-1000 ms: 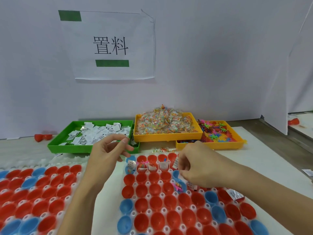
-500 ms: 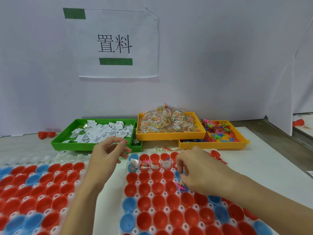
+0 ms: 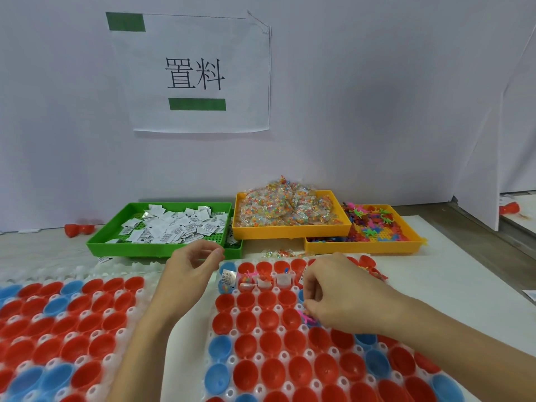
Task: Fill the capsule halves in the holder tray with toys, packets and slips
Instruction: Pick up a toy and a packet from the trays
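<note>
White holder tray (image 3: 262, 332) packed with red and blue capsule halves (image 3: 272, 320), open side up; only the far row has fill so far: slips, packets, a pink toy in the first few cups (image 3: 262, 281). Second holder tray (image 3: 124, 333) of the same kind sits on the left, a strip of bare white mat between them. Beyond the trays, near the back wall: green bin of white slips (image 3: 171, 227), yellow bin of bead packets (image 3: 290, 213), yellow bin of small coloured toys (image 3: 374, 224), the last one partly under the packet bin. Open mat to the right of the main tray. Right hand (image 3: 342, 300) hovers low over the tray's second and third rows, fingers curled down, pinching something small; a pink toy (image 3: 306, 317) shows just under the fingertips, contact unclear. Left hand (image 3: 188, 271) hangs above the gap between the trays, just short of the green bin, thumb and forefinger close together, fingers loosely curled, nothing visible in it.
</note>
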